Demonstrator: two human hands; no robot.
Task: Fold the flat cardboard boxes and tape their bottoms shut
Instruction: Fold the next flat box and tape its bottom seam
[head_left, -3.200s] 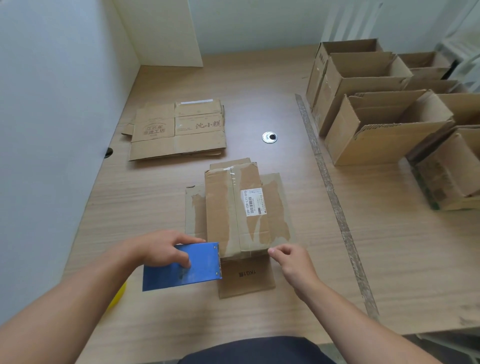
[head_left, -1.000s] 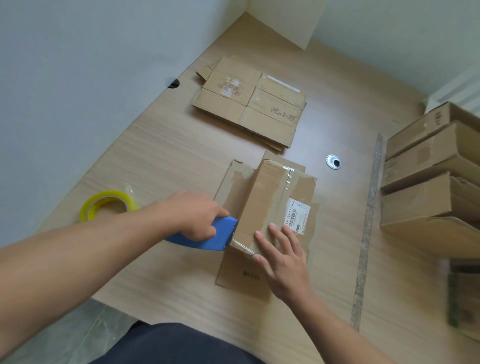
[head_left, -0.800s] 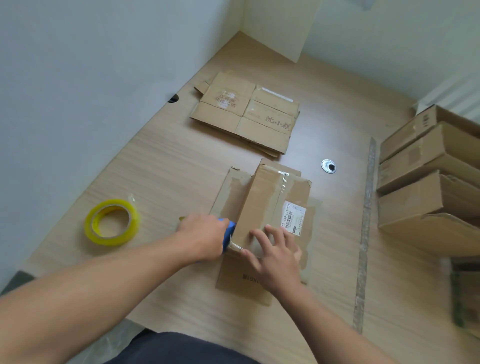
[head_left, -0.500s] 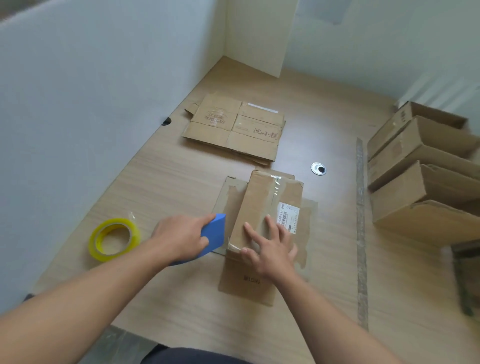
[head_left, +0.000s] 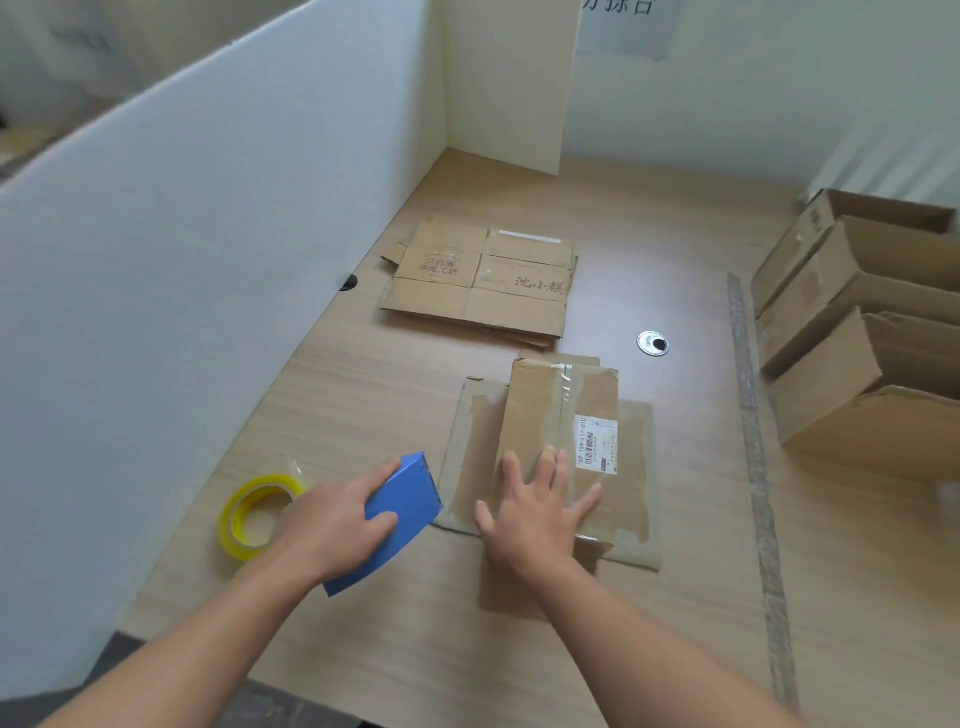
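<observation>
Soft even daylight, edges perhaps blurred.

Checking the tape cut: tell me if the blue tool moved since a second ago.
Yes. The blue tool has drawn left, off the box, toward the tape roll.

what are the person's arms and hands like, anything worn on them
Nothing worn shows. The left forearm and right forearm are bare, no sleeves in view. The left hand and right hand have no gloves, and no ring, watch or wristband is visible.
</observation>
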